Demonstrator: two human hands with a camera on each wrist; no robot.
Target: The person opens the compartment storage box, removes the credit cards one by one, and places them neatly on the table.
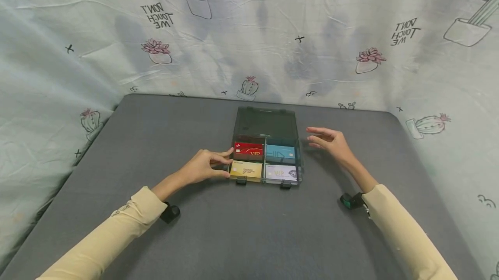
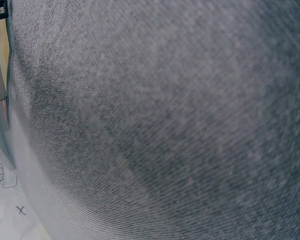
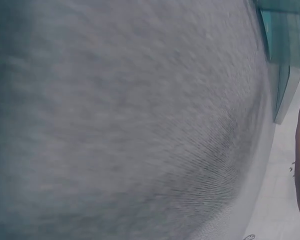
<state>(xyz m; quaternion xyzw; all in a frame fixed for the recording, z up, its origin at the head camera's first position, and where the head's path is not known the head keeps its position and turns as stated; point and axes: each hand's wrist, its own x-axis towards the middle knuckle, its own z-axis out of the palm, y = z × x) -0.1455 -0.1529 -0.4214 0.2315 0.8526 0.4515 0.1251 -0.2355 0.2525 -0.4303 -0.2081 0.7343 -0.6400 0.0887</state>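
A dark translucent plastic box (image 1: 299,165) lies on the grey table, its lid (image 1: 265,122) swung back at the far side. Each of its compartments shows a card face up: a red VIP card (image 1: 242,151) far left, a blue card (image 1: 280,152) far right, a gold card (image 1: 246,169) near left and a silver VIP card (image 1: 280,172) near right. My left hand (image 1: 202,166) touches the box's left side with extended fingers and thumb. To the right, apart from the box, my right hand (image 1: 329,143) hovers with relaxed fingers, holding nothing.
Two black latches (image 1: 286,185) stick out from the box's front edge. The grey table (image 1: 249,236) reaches back to a light curtain (image 1: 273,41) printed with cacti. Black devices (image 1: 170,213) sit at both wrists, below the rolled sleeves (image 1: 113,228).
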